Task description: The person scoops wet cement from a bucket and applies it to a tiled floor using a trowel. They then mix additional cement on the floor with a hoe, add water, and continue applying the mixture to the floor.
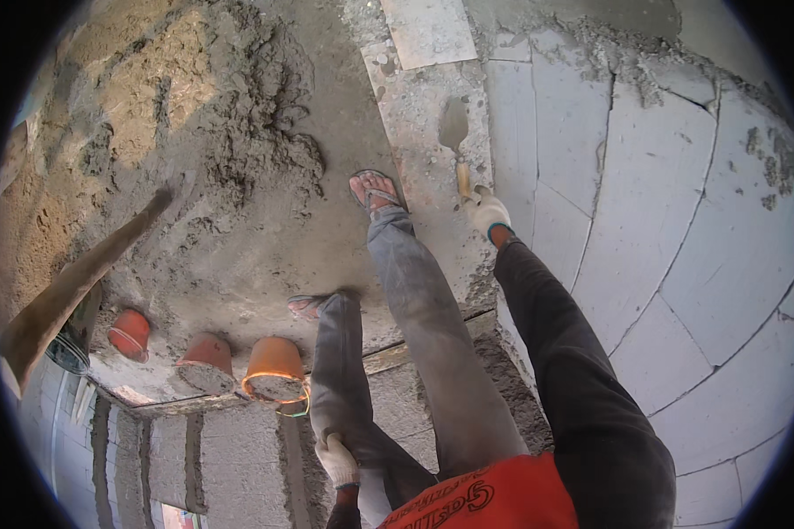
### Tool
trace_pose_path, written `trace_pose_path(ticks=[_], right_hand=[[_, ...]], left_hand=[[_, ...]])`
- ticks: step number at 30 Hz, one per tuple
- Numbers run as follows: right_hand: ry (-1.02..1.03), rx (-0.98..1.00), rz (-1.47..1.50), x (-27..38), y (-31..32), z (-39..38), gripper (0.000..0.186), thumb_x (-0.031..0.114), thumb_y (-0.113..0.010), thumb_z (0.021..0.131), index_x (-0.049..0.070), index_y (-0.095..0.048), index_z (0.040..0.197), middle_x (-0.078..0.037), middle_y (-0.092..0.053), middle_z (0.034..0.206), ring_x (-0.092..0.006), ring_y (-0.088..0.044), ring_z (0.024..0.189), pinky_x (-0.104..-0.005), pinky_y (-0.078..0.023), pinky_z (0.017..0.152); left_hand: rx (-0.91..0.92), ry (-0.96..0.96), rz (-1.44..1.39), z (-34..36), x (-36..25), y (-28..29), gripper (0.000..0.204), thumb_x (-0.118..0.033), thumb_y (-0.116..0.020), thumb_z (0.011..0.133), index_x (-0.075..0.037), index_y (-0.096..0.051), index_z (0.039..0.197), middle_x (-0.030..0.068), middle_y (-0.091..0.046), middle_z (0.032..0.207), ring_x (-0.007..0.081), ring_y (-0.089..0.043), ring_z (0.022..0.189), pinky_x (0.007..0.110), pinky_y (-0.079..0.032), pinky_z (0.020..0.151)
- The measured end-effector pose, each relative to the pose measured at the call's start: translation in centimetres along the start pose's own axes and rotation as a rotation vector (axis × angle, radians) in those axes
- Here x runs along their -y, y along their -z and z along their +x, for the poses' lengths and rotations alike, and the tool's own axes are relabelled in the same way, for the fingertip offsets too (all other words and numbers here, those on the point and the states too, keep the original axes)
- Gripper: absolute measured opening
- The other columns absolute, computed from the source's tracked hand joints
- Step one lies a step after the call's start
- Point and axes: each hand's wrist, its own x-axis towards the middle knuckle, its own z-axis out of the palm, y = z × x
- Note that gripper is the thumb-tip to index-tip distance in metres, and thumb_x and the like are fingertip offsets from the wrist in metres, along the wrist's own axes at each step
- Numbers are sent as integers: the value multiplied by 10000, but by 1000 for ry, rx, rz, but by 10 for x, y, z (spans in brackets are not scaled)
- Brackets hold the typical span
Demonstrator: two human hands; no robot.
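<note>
Grey mortar coats the small metal pointing trowel with the pale wooden handle (455, 141), which is gripped at the handle by the right hand in a dirty white work glove (487, 212); the fingers are wrapped closed around the handle. The trowel blade is held over the top of a mortar-speckled grey block course (428, 115), blade pointing away from the person, apparently touching or just above the surface; contact cannot be confirmed. The right arm is covered by a long black sleeve (565, 353) reaching in from the lower edge.

The left hand in a matching white glove (337, 460) is pressed on the left thigh of the grey dusty trousers (415, 300), fingers curled loosely against the cloth, nothing held. An orange-red shirt hem (485, 498) is seen at the bottom edge.

The right foot in a pink flip-flop sandal (375, 189) is planted beside the block course, just left of the trowel. The left foot in the other sandal (309, 306) is set lower, near the edge of the slab.

A wet grey mortar heap (256, 150) is spread on the ground to the left, well apart from the trowel. Three orange plastic buckets (273, 366) smeared with mortar are lined along the slab edge. A long wooden handle (71, 282) lies diagonally at far left. A wall of large pale grey blocks (662, 247) fills the right side.
</note>
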Motion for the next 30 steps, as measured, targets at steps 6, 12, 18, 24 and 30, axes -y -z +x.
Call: trace_pose_path(ticks=[6,12,18,24,30], right_hand=[[-135,-211,-42,-4,-24,125,605,442,-654,974,53,-631,1437,-284,-743,1306,-475,-692,1253,-550,-535,1066],[-32,-276,-82,37,-24,64,552,457,-621,1000,4,-625,1317,-313,-758,1177,-505,-720,1148,-577,-549,1012],[106,-131,-61,7,86,-85,495,354,-693,923,-23,-699,1243,-302,-769,1129,-506,-725,1122,-543,-560,973],[407,88,29,-42,171,-164,410,227,-743,864,-31,-742,1183,-294,-776,1055,-498,-737,1068,-510,-564,917],[781,263,-410,137,154,-341,416,275,-720,895,-25,-734,1183,-299,-773,1044,-499,-740,1044,-516,-568,897]], left_hand=[[-13,-41,142,11,-36,-7,249,-118,-565,920,79,-693,1003,34,-604,829,139,-553,811,335,-490,783],[-42,-61,200,-17,-45,-27,239,-118,-574,932,76,-708,970,49,-641,762,161,-590,736,358,-502,724],[84,143,56,-58,-27,-54,338,-265,-610,1009,38,-757,1032,148,-685,745,267,-708,666,428,-567,653],[90,-95,-159,-119,-18,-25,462,-387,-503,1043,-24,-757,1177,310,-761,1086,489,-732,1088,567,-551,966],[-87,-187,-434,-191,69,-9,423,-345,-470,1047,-59,-733,1215,278,-738,1246,468,-679,1228,517,-525,1061]])
